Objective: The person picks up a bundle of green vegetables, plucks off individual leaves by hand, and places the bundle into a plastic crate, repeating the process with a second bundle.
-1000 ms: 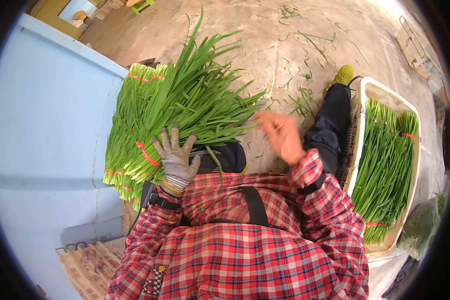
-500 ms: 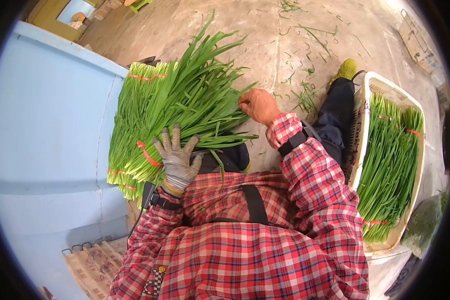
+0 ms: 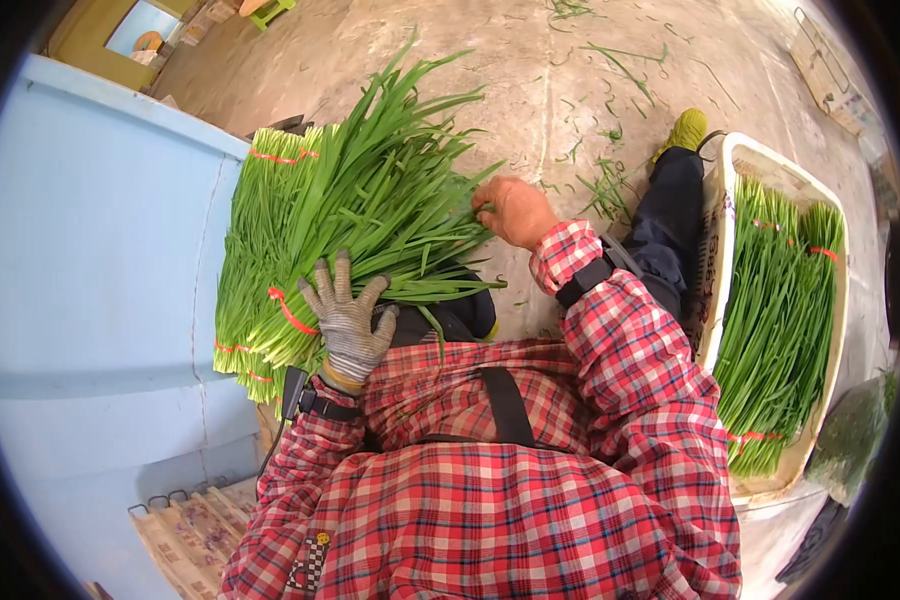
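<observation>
A bundle of garlic chives (image 3: 390,190), tied with a red band near its pale cut ends, lies across other banded bundles on the left. On its lower stalks, beside the band, my left hand (image 3: 352,315) rests in a grey striped glove, fingers spread and stretched out. My bare right hand (image 3: 517,212) is at the leafy end of the same bundle. Its fingers are curled and pinched together among the leaf tips; exactly which leaves they grip is partly hidden. Several more tied chive bundles (image 3: 775,320) fill a white plastic crate (image 3: 712,275) on the right.
A pale blue panel (image 3: 110,250) stands close on the left. Loose leaf scraps (image 3: 607,190) litter the concrete floor (image 3: 450,30). My leg (image 3: 670,205) stretches out beside the crate. Another crate (image 3: 195,520) sits at the lower left, and a plastic bag (image 3: 850,440) at the lower right.
The whole view has shifted slightly. My left hand stays spread on the chives, and my right hand stays curled at the leaf tips with only a slight turn.
</observation>
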The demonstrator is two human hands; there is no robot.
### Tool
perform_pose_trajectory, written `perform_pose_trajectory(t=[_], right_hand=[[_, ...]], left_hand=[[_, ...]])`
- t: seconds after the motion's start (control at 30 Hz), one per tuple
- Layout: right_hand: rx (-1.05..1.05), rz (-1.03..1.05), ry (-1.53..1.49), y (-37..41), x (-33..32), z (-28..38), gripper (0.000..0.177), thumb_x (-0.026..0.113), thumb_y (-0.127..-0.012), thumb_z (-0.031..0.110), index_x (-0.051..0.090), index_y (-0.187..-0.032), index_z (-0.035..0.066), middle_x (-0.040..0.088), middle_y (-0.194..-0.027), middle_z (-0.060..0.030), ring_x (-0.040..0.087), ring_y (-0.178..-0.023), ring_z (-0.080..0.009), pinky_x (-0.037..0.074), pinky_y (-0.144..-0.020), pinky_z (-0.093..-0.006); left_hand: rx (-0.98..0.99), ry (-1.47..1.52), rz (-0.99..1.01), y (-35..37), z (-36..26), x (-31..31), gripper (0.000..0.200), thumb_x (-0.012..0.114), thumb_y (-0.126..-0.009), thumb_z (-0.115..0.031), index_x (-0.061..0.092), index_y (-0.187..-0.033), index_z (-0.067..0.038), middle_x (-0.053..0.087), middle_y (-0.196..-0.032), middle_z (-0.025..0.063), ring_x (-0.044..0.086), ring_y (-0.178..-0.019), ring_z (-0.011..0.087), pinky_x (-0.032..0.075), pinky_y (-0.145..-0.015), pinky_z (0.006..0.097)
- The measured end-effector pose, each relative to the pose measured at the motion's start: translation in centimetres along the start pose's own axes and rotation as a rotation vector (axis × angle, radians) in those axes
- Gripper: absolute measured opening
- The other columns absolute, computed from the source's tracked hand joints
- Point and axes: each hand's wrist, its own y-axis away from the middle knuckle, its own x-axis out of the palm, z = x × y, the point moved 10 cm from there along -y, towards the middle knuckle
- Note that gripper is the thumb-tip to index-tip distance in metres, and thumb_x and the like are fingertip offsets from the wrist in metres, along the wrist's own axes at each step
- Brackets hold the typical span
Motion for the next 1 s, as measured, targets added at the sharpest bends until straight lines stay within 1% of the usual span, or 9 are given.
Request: perform_pose_trajectory(t=[0.2,0.27,0.33,0.43,0.5,0.6,0.67,0.8,1.0], right_hand=[[0.037,-0.012,-0.05,0.1,-1.2,-0.3,0.016,0.066,-0.077,0.012,0.07,-0.092,0.007,0.066,-0.087,-0.014,0.064,-0.083,-0.0286,0.049,-0.076,-0.0351],[0.002,-0.408,-0.283,0.6,-6.4,-2.1,0.014,0.059,-0.079,0.011,0.071,-0.088,0.011,0.067,-0.082,-0.0129,0.064,-0.078,-0.0328,0.051,-0.073,-0.0386],[0.152,-0.647,-0.374,2.4,-10.4,-7.6,0.02,0.056,-0.082,0.007,0.069,-0.096,0.011,0.067,-0.084,-0.0138,0.064,-0.08,-0.0326,0.051,-0.074,-0.0366],[0.238,-0.784,-0.26,5.6,-13.4,-12.4,0.026,0.056,-0.083,0.006,0.066,-0.106,0.009,0.067,-0.087,-0.0143,0.065,-0.082,-0.0303,0.05,-0.075,-0.0354],[0.207,-0.898,0.196,8.6,-14.8,-9.4,0.031,0.057,-0.082,0.004,0.062,-0.112,0.006,0.068,-0.089,-0.014,0.065,-0.083,-0.0283,0.05,-0.075,-0.0345],[0.201,-0.265,-0.399,6.7,-6.8,-8.8,0.03,0.056,-0.081,0.004,0.063,-0.11,0.004,0.065,-0.1,-0.0188,0.064,-0.089,-0.0323,0.049,-0.078,-0.0349],[0.068,-0.124,-0.308,5.8,-2.5,-4.9,0.026,0.056,-0.084,0.005,0.064,-0.108,0.003,0.066,-0.094,-0.0151,0.063,-0.079,-0.0252,0.049,-0.073,-0.0331],[0.175,-0.271,-0.277,4.3,-0.3,-4.2,0.023,0.061,-0.08,0.014,0.067,-0.099,0.005,0.066,-0.09,-0.02,0.064,-0.085,-0.034,0.05,-0.076,-0.0397],[0.257,-0.081,-0.147,2.3,0.5,-1.3,0.03,0.063,-0.079,0.034,0.07,-0.097,0.011,0.065,-0.086,-0.0175,0.063,-0.083,-0.0352,0.05,-0.072,-0.0443]], left_hand=[[-0.026,0.029,-0.033,0.0,0.3,-0.2,0.046,0.073,-0.066,-0.021,0.061,-0.111,-0.014,0.029,-0.147,0.0213,0.021,-0.134,0.0487,0.005,-0.109,0.0638],[-0.036,0.034,-0.039,0.0,0.7,-0.2,0.047,0.073,-0.065,-0.02,0.061,-0.11,-0.014,0.029,-0.147,0.0212,0.021,-0.134,0.0484,0.006,-0.109,0.0631],[-0.047,0.039,-0.047,0.0,1.2,-0.2,0.048,0.073,-0.064,-0.019,0.061,-0.11,-0.014,0.029,-0.147,0.0212,0.022,-0.134,0.0482,0.006,-0.109,0.0625],[-0.066,0.058,-0.059,0.1,1.9,-0.3,0.047,0.073,-0.063,-0.017,0.061,-0.108,-0.013,0.03,-0.146,0.0209,0.022,-0.134,0.0471,0.007,-0.11,0.0616],[-0.073,0.025,-0.056,0.3,2.3,-0.2,0.049,0.074,-0.063,-0.022,0.062,-0.111,-0.015,0.031,-0.145,0.022,0.024,-0.132,0.0484,0.009,-0.109,0.0628],[-0.096,0.022,-0.052,0.2,2.5,-0.1,0.048,0.073,-0.062,-0.016,0.061,-0.108,-0.013,0.03,-0.146,0.0206,0.023,-0.134,0.0454,0.008,-0.11,0.0605],[-0.091,0.022,-0.049,0.1,2.5,0.0,0.048,0.073,-0.062,-0.016,0.06,-0.108,-0.013,0.03,-0.146,0.0206,0.023,-0.134,0.0454,0.008,-0.11,0.0604],[-0.096,0.039,-0.03,-0.3,2.5,-0.1,0.049,0.073,-0.063,-0.015,0.059,-0.11,-0.014,0.031,-0.146,0.0205,0.024,-0.134,0.0453,0.009,-0.11,0.0601],[-0.093,0.036,-0.021,-0.3,2.3,-0.1,0.048,0.072,-0.063,-0.019,0.06,-0.109,-0.014,0.031,-0.145,0.0224,0.023,-0.133,0.0472,0.007,-0.11,0.0602]])
